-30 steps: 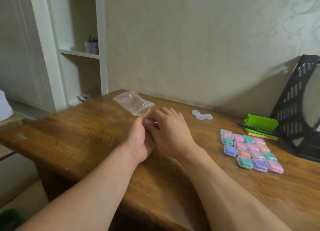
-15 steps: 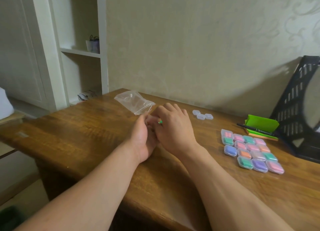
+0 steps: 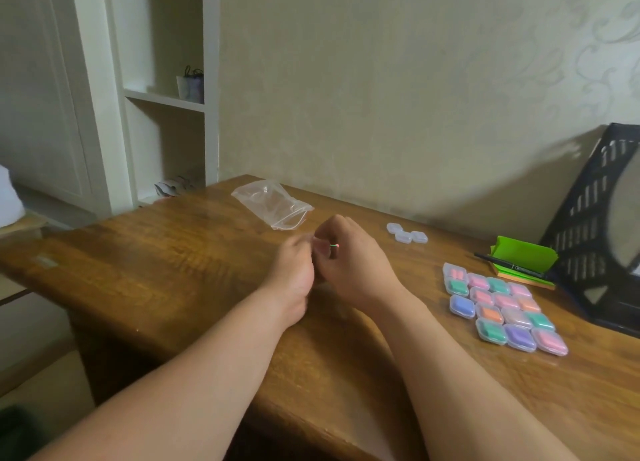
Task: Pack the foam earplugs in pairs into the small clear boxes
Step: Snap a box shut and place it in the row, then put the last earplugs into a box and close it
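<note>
Two hands: left hand (image 3: 294, 273) and right hand (image 3: 349, 263) meet just on the near side of the zip bag (image 3: 273, 204), low over the tabletop (image 3: 173, 270).
Right hand state: fingers curled round a small pale thing, which I read as the held box (image 3: 320, 245). A green-red sliver (image 3: 334, 245) shows at the fingers, likely an earplug.
Left hand state: motion-blurred. Its fingertips are at the same thing, but I cannot tell if it grips or only touches.
Step (judged): seating a pair in the held box, or snapping its lid.
How to do it well: steady the box base with one hand and press with the other. Compress the foam so both plugs sit below the rim, then close the lid squarely. Any foam caught in the seam will probably stop the lid latching.
Pair check: both plugs are hidden by the fingers, so confirm there are two before closing.
Empty boxes (image 3: 407, 234): three lie right of the zip bag, apart from the hands, and are next in the queue.
Filled boxes (image 3: 502, 308): a grid farther right of the zip bag, nearer the person. Park the finished box at its edge.
Zip bag contents: cannot tell.
</note>
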`<state>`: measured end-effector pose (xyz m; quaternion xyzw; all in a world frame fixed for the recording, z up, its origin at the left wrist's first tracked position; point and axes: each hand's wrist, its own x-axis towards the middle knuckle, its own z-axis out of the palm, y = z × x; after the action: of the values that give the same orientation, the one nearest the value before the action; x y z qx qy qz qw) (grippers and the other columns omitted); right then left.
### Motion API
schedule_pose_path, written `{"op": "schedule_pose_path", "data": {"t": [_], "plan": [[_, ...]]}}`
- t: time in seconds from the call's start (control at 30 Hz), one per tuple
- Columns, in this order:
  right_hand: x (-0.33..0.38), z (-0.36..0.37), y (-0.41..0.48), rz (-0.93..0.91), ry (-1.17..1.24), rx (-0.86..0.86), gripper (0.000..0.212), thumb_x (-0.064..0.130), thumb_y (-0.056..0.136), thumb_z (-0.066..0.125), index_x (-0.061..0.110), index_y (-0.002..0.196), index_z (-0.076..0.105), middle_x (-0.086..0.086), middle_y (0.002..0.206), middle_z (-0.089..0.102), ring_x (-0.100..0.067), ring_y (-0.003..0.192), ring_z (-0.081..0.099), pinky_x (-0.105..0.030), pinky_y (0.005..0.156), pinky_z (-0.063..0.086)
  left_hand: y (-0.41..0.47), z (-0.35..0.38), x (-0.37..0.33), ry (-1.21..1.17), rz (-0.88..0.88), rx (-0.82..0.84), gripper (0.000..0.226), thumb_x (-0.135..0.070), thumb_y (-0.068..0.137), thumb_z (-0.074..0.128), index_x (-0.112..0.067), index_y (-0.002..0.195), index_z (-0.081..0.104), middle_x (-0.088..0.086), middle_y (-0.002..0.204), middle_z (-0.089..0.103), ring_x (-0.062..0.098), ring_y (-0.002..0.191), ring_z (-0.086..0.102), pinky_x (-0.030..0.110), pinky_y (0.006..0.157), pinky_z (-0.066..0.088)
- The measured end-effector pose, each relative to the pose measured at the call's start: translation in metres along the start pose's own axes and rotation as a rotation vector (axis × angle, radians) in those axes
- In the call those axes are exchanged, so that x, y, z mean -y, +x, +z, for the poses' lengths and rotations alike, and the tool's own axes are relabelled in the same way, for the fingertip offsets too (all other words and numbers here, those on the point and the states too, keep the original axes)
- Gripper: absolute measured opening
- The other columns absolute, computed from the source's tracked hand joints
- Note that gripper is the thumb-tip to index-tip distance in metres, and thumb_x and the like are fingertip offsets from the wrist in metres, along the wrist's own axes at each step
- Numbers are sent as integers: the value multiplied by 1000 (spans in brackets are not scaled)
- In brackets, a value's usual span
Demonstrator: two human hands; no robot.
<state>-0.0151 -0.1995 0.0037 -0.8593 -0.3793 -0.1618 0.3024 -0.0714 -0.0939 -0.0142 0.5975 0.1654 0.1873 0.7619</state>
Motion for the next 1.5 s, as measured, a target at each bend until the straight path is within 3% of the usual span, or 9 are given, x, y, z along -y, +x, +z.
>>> {"op": "schedule_pose_path", "data": {"t": [0.23, 0.33, 0.43, 0.57, 0.7, 0.8, 0.9, 1.1, 1.5], "plan": [[0, -13, -8, 25, -26, 31, 21, 30, 97, 63, 33, 117, 68, 16, 110, 67, -10, 103, 64, -45, 95, 56, -2, 3, 6, 184, 113, 47, 34, -31, 115, 38, -24, 109, 71, 1, 107, 77, 22, 108, 72, 49, 105, 57], [-2, -27, -12, 28, -69, 100, 20, 33, 99, 63, 34, 119, 69, 17, 110, 69, -8, 101, 64, -42, 95, 58, -7, 5, 6, 247, 150, 94, 31, -40, 114, 38, -31, 112, 67, -3, 112, 75, 17, 110, 70, 45, 104, 56], [-22, -53, -28, 49, -177, 164, 24, 33, 98, 67, 35, 121, 70, 17, 112, 69, -6, 100, 64, -36, 94, 58, -9, 7, 8, 257, 159, 151, 28, -58, 103, 43, -42, 111, 64, -1, 114, 75, 22, 104, 76, 53, 94, 63], [-69, -106, -58, 188, -188, 23, 21, 30, 94, 71, 33, 114, 76, 16, 104, 72, -4, 95, 67, -34, 91, 56, -9, 11, 6, 301, 186, 158, 24, -39, 114, 44, -24, 114, 62, 8, 106, 75, 23, 91, 78, 47, 86, 67], [-104, -142, -89, 337, -121, -86, 16, 36, 97, 73, 34, 112, 73, 17, 100, 74, 0, 96, 69, -25, 80, 53, -6, 8, 7, 352, 206, 151, 24, -36, 115, 47, -22, 117, 66, 7, 102, 76, 24, 89, 78, 40, 82, 66], [-112, -145, -95, 383, -119, 4, 19, 39, 95, 76, 35, 113, 71, 16, 100, 73, -1, 94, 68, -21, 75, 49, -5, 9, 10, 368, 199, 156, 22, -35, 114, 51, -21, 117, 68, 9, 101, 77, 27, 89, 78, 39, 79, 65], [-108, -142, -95, 312, -164, 71, 18, 40, 89, 76, 34, 106, 75, 16, 100, 72, -5, 97, 68, -31, 83, 55, -6, 12, 11, 382, 209, 151, 21, -32, 113, 54, -18, 114, 69, 11, 99, 77, 29, 87, 77, 39, 76, 63], [-98, -137, -94, 304, -240, 294, 27, 48, 95, 73, 38, 121, 76, 13, 125, 57, -10, 117, 51, -29, 93, 46, -8, 11, 13, 408, 214, 133, 20, -26, 113, 53, -14, 113, 69, 11, 101, 76, 28, 83, 75, 40, 74, 61], [-100, -148, -98, 339, -251, 327, 39, 48, 93, 76, 40, 131, 69, 11, 138, 52, -13, 131, 44, -31, 103, 41, -13, 14, 10, 434, 221, 140, 22, -24, 113, 52, -9, 111, 69, 15, 99, 76, 25, 80, 72, 42, 75, 58]]}}
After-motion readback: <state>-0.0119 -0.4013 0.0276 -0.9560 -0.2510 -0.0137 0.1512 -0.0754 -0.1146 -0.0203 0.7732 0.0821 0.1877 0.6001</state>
